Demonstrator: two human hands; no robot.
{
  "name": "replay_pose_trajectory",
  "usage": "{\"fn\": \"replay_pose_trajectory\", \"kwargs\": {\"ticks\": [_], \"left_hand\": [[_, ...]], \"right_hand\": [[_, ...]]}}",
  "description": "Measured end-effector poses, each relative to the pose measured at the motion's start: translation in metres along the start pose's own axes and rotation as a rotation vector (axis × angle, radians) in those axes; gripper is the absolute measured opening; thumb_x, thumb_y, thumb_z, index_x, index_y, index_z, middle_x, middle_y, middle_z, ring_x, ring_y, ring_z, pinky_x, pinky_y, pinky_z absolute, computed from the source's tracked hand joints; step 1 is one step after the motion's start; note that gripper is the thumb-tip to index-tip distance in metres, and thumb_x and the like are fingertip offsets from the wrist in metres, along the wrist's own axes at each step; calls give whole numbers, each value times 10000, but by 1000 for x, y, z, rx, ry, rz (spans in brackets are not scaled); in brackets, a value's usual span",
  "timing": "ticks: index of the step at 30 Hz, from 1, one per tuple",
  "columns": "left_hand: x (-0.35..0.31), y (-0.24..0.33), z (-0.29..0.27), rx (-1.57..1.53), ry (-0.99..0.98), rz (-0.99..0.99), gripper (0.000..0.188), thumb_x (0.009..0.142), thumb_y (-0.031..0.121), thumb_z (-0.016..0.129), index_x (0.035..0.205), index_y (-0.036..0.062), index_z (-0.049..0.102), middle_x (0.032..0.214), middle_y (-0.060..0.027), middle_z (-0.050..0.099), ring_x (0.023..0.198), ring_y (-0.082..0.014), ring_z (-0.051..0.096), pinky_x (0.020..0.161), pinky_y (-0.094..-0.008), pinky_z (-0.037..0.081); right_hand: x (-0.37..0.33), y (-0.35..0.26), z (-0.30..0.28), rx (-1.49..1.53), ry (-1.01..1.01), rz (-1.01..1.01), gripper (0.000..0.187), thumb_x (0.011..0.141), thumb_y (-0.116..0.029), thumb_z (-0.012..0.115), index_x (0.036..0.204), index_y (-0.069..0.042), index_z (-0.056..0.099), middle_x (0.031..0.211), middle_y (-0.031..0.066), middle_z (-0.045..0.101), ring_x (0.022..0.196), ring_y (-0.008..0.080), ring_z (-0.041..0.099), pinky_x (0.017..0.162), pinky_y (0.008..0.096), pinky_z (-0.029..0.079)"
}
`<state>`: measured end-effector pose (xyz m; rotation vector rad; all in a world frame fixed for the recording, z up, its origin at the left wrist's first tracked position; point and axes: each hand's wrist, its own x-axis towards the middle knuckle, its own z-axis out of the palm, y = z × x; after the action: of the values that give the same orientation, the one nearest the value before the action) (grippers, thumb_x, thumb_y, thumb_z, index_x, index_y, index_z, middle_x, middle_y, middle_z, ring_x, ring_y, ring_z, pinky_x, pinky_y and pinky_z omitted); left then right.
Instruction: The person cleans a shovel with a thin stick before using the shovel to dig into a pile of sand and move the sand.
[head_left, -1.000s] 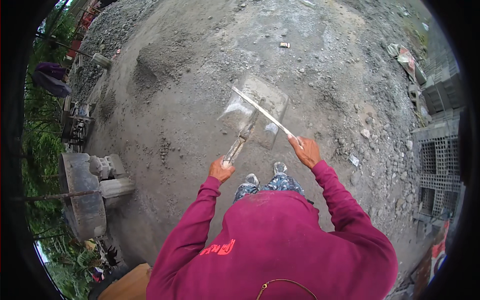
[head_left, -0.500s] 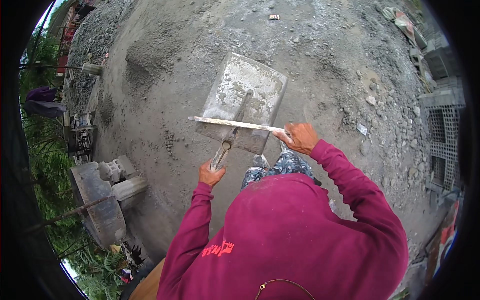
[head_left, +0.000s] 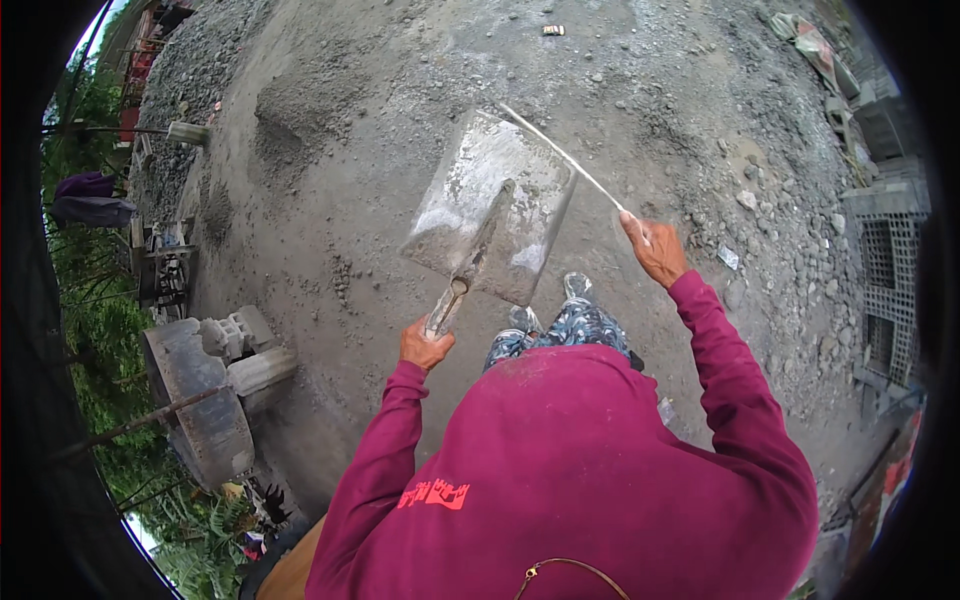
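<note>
On the grey, gravel-strewn ground (head_left: 330, 220), works area inspected from above. A flat, near-square, grey metal shovel (head_left: 470, 190) lies in view ahead of the person; whether its blade rests on the ground or hangs over it cannot be told. Its face bears pale, patchy residue, a raised central socket and a brownish near end; the short handle is smeared. A thin, straight, whitish stick (head_left: 583, 172) shows beside the blade's far right edge; contact cannot be confirmed.

Ground extends around the blade, leftward to a curved, rust-marked metal drum (head_left: 200, 405) and rightward to a grey lattice-faced stack (head_left: 893, 270), both well apart from the shovel. A patterned boot (head_left: 578, 287) stands near the blade's near right corner.

The shovel's long axis runs away from the person, leaning right, blade foremost. The stick points away and leftward, its far tip near the blade's far edge.

Left hand (head_left: 426, 345): clenched round the handle. Right hand (head_left: 656, 250): gripping the stick's near end.
</note>
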<state>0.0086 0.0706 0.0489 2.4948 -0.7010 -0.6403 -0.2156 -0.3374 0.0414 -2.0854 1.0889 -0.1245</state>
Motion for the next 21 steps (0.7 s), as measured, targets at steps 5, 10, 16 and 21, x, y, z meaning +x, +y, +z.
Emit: {"fn": "replay_pose_trajectory", "kwargs": {"ticks": [5,10,16,21], "left_hand": [[6,9,0,-115,7,22,279,698,228,692,882,22,651,712,-114,656,639,-194,636,625,-345,504],[13,16,-8,-79,-4,14,266,708,222,696,865,14,639,707,-97,638,637,-179,604,620,-338,492],[28,16,-16,-12,54,-64,319,685,266,697,892,28,648,749,-150,665,668,-272,655,648,-369,509],[38,7,-39,-5,42,7,288,700,208,698,883,-5,631,697,-93,636,635,-135,587,616,-326,490]], "right_hand": [[-26,-27,20,-152,-214,-293,752,922,-631,385,686,42,625,571,297,516,595,451,582,556,502,432],[20,90,3,-212,-21,134,776,922,-642,367,725,62,628,610,302,532,606,444,589,578,508,429],[-24,20,6,8,-36,-131,695,941,-580,414,744,52,625,583,266,522,534,409,541,529,487,396],[-34,3,42,13,-70,-309,575,936,-508,489,765,23,628,563,245,522,520,408,547,506,468,409]]}}
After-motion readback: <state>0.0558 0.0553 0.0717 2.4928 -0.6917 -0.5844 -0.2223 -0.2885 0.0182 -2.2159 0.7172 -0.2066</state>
